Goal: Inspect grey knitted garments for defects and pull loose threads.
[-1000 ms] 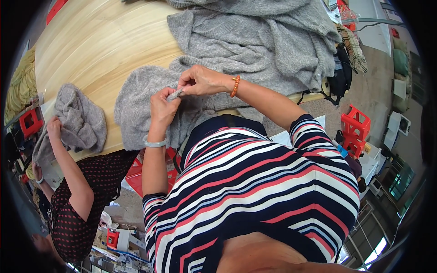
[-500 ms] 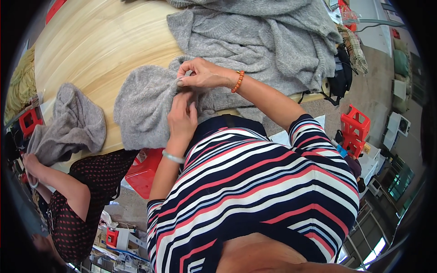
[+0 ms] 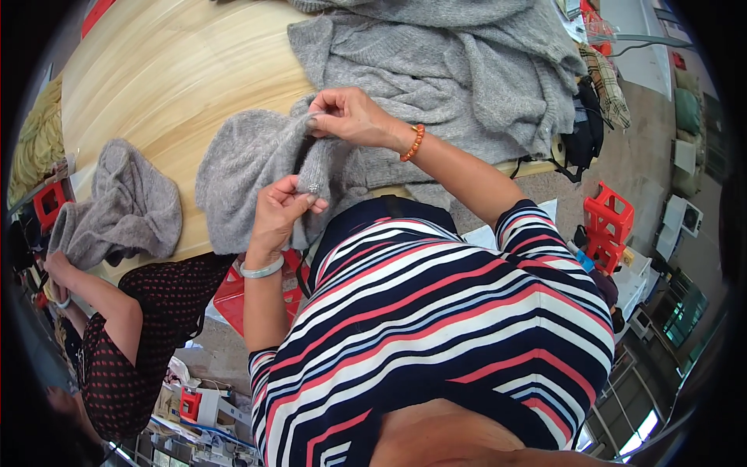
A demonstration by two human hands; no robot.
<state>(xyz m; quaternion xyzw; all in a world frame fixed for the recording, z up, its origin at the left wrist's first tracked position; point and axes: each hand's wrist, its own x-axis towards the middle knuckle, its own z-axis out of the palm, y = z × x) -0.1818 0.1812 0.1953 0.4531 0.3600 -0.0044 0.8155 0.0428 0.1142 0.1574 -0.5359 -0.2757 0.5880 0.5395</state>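
Note:
A grey knitted garment (image 3: pixel 241 175) lies bunched at the near edge of the table, with part of it lifted between my hands. My right hand (image 3: pixel 352 117) pinches a fold of its edge between thumb and fingers. Lower and to the left, my left hand (image 3: pixel 282 208) grips the knit edge close to a small shiny button-like piece (image 3: pixel 313 188). The stretch of edge between both hands is raised off the tabletop, with a dark gap behind it.
More grey knitwear (image 3: pixel 436 78) is heaped to the right and far side of the wooden table (image 3: pixel 187 62). At the left, a co-worker (image 3: pixel 117 335) handles another grey knit piece (image 3: pixel 128 202). Red stools (image 3: pixel 608 218) stand on the floor at right, and a red one (image 3: pixel 233 292) beneath me.
My left hand has moved down and left from beside my right hand, now gripping the edge. My right hand has shifted slightly up and right. The shiny piece has come into view.

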